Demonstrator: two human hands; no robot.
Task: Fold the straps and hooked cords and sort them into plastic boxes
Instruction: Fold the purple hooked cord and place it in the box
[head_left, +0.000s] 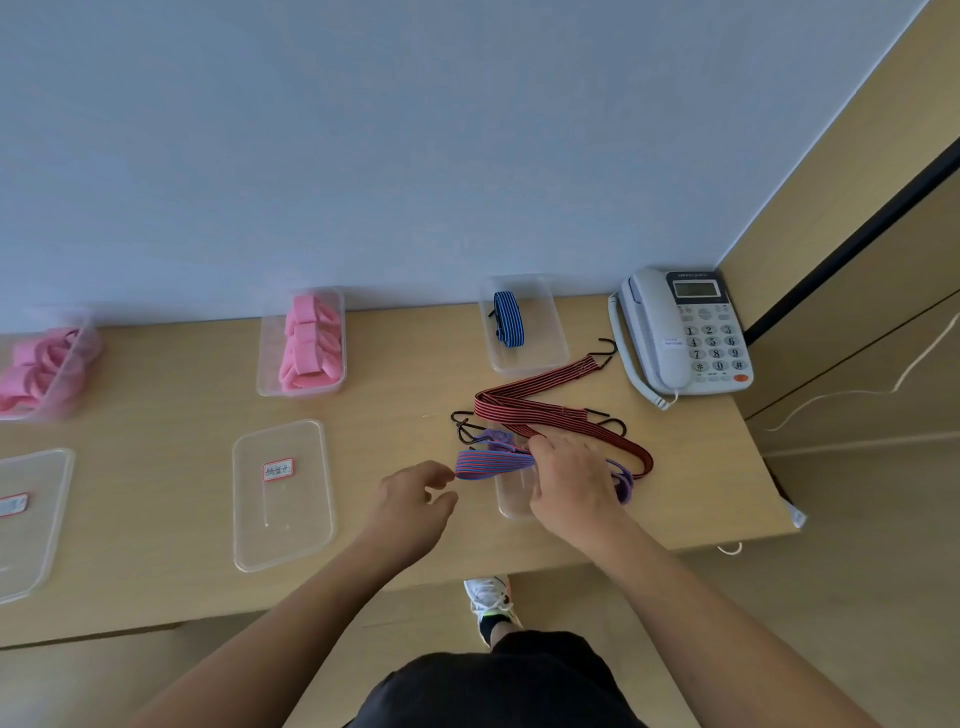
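Note:
My right hand (569, 480) grips a folded purple-and-red striped hooked cord (493, 462) above the desk. Its folded end sticks out to the left. My left hand (415, 499) sits just left of that end with fingers loosely curled, holding nothing. A red-and-black hooked cord (540, 405) lies zigzagged on the desk behind my right hand, black hooks at both ends. A clear box (545, 332) at the back holds a folded blue cord (508, 318). Another clear box (270, 353) holds folded pink straps (310, 343).
A lid with a red label (283, 493) lies at front centre, another (26, 519) at the far left. A box of pink straps (47, 369) stands at back left. A grey phone (685, 332) occupies the back right corner. A clear lid (511, 493) lies under my right hand.

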